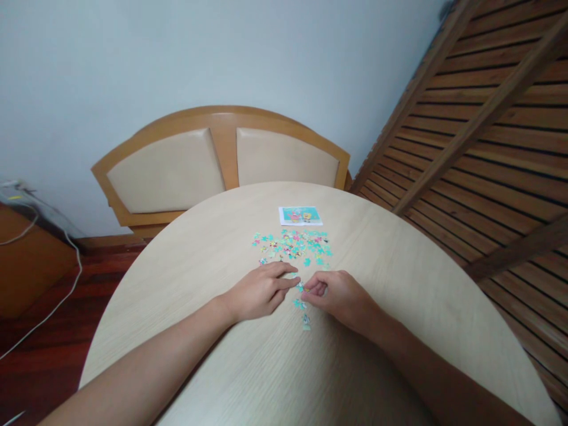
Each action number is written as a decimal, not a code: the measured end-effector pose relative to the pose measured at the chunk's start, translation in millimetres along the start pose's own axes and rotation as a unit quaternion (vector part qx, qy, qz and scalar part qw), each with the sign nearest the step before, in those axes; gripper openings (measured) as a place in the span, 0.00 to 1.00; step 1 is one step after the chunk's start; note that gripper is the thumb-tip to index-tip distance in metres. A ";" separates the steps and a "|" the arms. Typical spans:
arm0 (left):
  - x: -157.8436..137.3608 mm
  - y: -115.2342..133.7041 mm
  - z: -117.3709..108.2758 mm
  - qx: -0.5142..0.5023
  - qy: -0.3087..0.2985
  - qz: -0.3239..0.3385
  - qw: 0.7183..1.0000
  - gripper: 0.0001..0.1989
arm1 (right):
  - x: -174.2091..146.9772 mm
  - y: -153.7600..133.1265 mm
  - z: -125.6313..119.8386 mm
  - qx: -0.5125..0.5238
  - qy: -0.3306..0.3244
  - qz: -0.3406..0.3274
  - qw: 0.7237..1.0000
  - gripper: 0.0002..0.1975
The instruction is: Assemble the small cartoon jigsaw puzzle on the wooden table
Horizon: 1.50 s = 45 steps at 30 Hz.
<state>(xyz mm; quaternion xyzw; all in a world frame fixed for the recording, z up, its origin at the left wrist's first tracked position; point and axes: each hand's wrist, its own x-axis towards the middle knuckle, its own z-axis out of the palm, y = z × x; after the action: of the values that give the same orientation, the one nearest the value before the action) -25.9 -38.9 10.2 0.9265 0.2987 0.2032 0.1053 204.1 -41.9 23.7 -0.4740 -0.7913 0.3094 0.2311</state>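
Observation:
My left hand (268, 289) rests on the table with its fingers stretched out, the fingertips at a small jigsaw piece (300, 287). Facing it, my right hand (331, 291) has thumb and fingers pinched together at the same spot; a small puzzle piece seems to be between them, mostly hidden. Just below the fingers lie a few teal pieces (299, 304), and nearer to me a greyish-green piece (306, 322). Beyond both hands spreads a pile of loose jigsaw pieces (295, 242) in teal, pink and yellow. Behind the pile is a picture card (300, 216) with two cartoon figures.
The round wooden table (213, 355) fills the foreground. A padded wooden headboard (222, 118) stands behind it against the pale wall. Slatted wooden boards (488, 130) lean at the right. A white cable (75, 278) hangs by a brown cabinet (26, 260) on the left.

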 end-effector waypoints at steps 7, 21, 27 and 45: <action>-0.3 0.1 -0.2 -0.007 0.002 0.003 1.000 0.21 | -1.5 -1.6 6.2 -0.037 0.005 0.029 0.999 0.05; -0.2 -0.8 0.1 -0.005 -0.004 0.011 1.000 0.21 | -1.2 -4.3 8.8 -0.065 0.010 -0.007 0.998 0.06; 0.3 -1.9 1.4 -0.009 -0.002 0.006 1.000 0.19 | -0.1 -6.3 6.1 -0.111 -0.013 -0.019 0.994 0.08; 3.3 1.1 -1.1 -0.047 -0.017 -0.016 0.999 0.16 | -2.5 0.9 8.3 -0.079 -0.008 0.004 0.997 0.11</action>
<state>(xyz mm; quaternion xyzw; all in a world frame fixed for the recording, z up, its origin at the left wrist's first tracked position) -23.3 -37.7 12.6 0.9188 0.3023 0.1997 0.1568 200.3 -46.0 17.0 -0.4918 -0.8129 0.2507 0.1856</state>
